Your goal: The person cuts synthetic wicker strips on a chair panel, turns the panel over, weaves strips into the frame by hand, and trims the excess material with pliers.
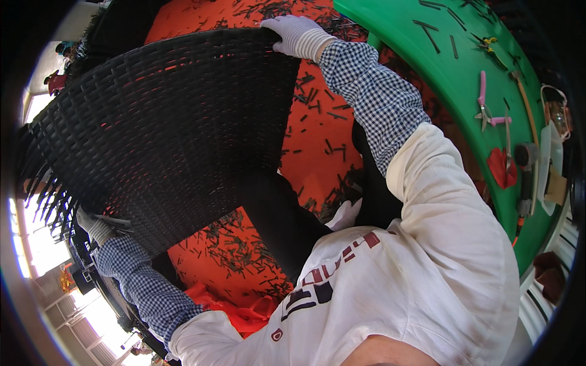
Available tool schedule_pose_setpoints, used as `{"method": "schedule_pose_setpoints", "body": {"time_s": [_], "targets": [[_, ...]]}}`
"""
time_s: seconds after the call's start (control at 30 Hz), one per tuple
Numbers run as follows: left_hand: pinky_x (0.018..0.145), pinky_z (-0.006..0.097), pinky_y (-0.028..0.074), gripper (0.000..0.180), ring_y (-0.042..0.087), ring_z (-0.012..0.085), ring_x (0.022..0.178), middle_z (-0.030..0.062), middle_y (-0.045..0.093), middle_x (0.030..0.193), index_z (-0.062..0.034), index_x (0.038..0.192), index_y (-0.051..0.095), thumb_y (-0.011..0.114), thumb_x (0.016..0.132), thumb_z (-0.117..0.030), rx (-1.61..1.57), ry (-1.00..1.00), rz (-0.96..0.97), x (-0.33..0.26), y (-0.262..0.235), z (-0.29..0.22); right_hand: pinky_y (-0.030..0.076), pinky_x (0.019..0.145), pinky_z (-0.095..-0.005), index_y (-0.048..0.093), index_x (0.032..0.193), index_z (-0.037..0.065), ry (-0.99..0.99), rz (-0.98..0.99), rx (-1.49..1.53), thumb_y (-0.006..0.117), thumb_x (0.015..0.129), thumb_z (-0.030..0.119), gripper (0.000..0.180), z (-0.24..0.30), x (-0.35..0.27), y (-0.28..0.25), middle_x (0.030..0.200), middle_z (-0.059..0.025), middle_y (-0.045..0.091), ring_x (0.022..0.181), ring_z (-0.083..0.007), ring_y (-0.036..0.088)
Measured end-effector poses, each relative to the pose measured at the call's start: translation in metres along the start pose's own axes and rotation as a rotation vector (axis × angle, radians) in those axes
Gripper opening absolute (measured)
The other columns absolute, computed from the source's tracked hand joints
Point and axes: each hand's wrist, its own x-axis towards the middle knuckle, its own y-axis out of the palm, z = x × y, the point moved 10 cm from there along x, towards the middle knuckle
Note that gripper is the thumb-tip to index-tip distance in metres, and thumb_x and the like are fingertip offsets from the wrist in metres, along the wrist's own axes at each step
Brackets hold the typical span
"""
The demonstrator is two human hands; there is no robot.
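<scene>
A large curved panel of black woven plastic strips (177, 116) stands in front of me, against my black-clad legs. Loose strip ends (49, 198) fan out from its left edge. My left hand (96, 229), in a pale grey glove, is closed on that edge beside the loose ends; its fingertips are partly hidden. At the far right corner my right hand (296, 35), gloved the same way, is closed over the panel's rim. Blue-and-white checked sleeve covers run along both forearms.
Black strip offcuts lie scattered over the orange-red floor (320, 161). A green table (448, 73) curves along the right, bearing pink-handled pruning shears (483, 107), yellow-handled pliers (490, 47), a red cloth (502, 168) and a black corded tool (525, 177). Red plastic (247, 314) lies near my left forearm.
</scene>
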Motion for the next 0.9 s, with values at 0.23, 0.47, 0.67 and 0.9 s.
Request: {"method": "schedule_pose_setpoints", "body": {"time_s": [0.23, 0.47, 0.67, 0.9], "targets": [[0.074, 0.034, 0.057, 0.026, 0.069, 0.0206, 0.085, 0.0102, 0.074, 0.099, -0.0002, 0.104, 0.071, 0.048, 0.102, -0.013, -0.015, -0.007, -0.007, -0.002, -0.001, 0.001, 0.057, 0.094, -0.0438, 0.053, 0.142, 0.018, -0.026, -0.036, 0.116, 0.065, 0.098, 0.032, 0.048, -0.008, 0.008, 0.002, 0.123, -0.0114, 0.067, 0.108, -0.0286, 0.067], [0.074, 0.033, 0.057, 0.026, 0.069, 0.0203, 0.085, 0.0099, 0.074, 0.098, -0.0001, 0.104, 0.071, 0.049, 0.102, -0.013, -0.01, -0.001, -0.006, -0.002, -0.002, 0.004, 0.058, 0.092, -0.0434, 0.054, 0.142, 0.017, -0.047, -0.13, 0.011, 0.064, 0.098, 0.035, 0.048, -0.002, 0.001, -0.002, 0.12, -0.0117, 0.068, 0.107, -0.0283, 0.068], [0.073, 0.033, 0.057, 0.026, 0.069, 0.0199, 0.085, 0.0097, 0.074, 0.098, 0.0, 0.105, 0.071, 0.049, 0.102, -0.013, 0.0, 0.007, 0.0, 0.002, -0.001, 0.003, 0.057, 0.095, -0.0471, 0.052, 0.144, 0.019, 0.027, 0.006, 0.271, 0.063, 0.098, 0.036, 0.05, -0.022, 0.012, 0.016, 0.131, -0.0092, 0.064, 0.115, -0.0287, 0.065], [0.073, 0.033, 0.057, 0.026, 0.069, 0.0196, 0.084, 0.0095, 0.074, 0.098, 0.0001, 0.105, 0.071, 0.049, 0.102, -0.013, 0.017, 0.001, 0.004, -0.004, 0.006, 0.007, 0.053, 0.104, -0.0465, 0.044, 0.151, 0.02, 0.078, 0.075, 0.036, 0.067, 0.097, 0.029, 0.06, -0.058, 0.009, 0.045, 0.14, -0.0096, 0.059, 0.125, -0.0311, 0.059]]}}
